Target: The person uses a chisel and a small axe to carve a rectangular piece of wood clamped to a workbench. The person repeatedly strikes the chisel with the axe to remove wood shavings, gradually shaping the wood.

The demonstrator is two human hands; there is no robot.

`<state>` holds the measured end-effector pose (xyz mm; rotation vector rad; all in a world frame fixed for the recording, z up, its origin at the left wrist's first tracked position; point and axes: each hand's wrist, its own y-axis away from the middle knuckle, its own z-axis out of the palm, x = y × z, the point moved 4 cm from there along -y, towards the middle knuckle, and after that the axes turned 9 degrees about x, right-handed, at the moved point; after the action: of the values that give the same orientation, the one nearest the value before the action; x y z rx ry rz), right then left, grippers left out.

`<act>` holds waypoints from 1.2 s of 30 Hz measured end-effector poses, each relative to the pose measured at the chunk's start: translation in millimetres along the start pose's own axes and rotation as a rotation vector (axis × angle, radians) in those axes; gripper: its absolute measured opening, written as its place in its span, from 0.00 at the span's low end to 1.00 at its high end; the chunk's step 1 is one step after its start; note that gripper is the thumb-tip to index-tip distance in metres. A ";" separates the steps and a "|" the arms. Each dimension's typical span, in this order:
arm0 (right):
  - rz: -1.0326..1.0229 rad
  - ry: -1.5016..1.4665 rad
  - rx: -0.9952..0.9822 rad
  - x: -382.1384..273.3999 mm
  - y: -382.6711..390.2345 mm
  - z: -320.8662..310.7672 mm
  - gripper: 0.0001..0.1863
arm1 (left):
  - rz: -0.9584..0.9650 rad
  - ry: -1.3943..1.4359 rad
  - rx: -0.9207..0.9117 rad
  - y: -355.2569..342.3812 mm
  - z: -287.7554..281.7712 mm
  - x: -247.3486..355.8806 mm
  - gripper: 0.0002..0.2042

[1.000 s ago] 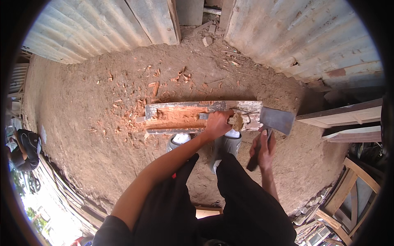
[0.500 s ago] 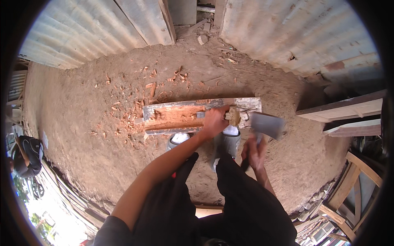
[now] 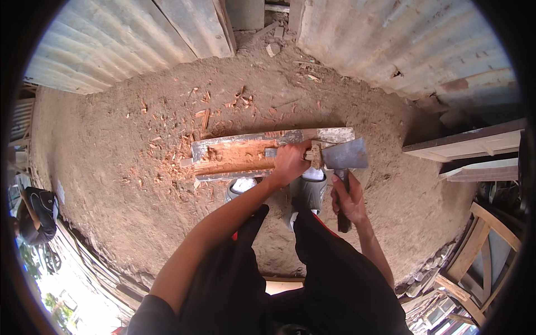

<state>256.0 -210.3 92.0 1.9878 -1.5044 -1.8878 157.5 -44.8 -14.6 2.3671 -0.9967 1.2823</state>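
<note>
Across the ground in front of me lies a long, weathered piece of wood with a hollow cut into its reddish inside. My left hand is wrapped round a chisel, whose flat metal blade points left into the hollow. The chisel's pale, frayed butt sticks out to the right of the fist. My right hand grips the dark handle of a broad-bladed hatchet. The hatchet head is level with the chisel's butt, its back edge at or very near it; I cannot tell whether they touch.
Reddish wood chips are strewn over the dirt left of and beyond the wood. My shod feet stand close to its near edge. Corrugated metal sheets rise at the back. Boards and a wooden frame stand at right.
The hatchet has swung left to the chisel's butt, and my right hand has moved with it. My left hand stays on the chisel in nearly the same place.
</note>
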 end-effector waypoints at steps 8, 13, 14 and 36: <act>-0.083 -0.323 0.261 23.3 1.2 3.8 0.15 | 0.006 -0.048 -0.073 -3.7 9.8 8.5 0.16; 0.049 -0.077 0.070 14.0 -7.5 -2.6 0.15 | -0.005 -0.044 -0.082 1.3 5.9 4.4 0.15; 0.059 -0.143 0.136 12.9 -8.0 -7.6 0.15 | -0.010 -0.059 -0.079 0.5 7.2 3.7 0.15; -0.024 0.061 -0.079 2.8 -0.6 31.0 0.14 | -0.110 -0.188 -0.008 12.0 -17.3 -34.3 0.11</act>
<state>231.8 -194.0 81.1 2.0180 -1.3749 -1.8463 125.7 -29.3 -33.8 2.5345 -0.9059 1.0298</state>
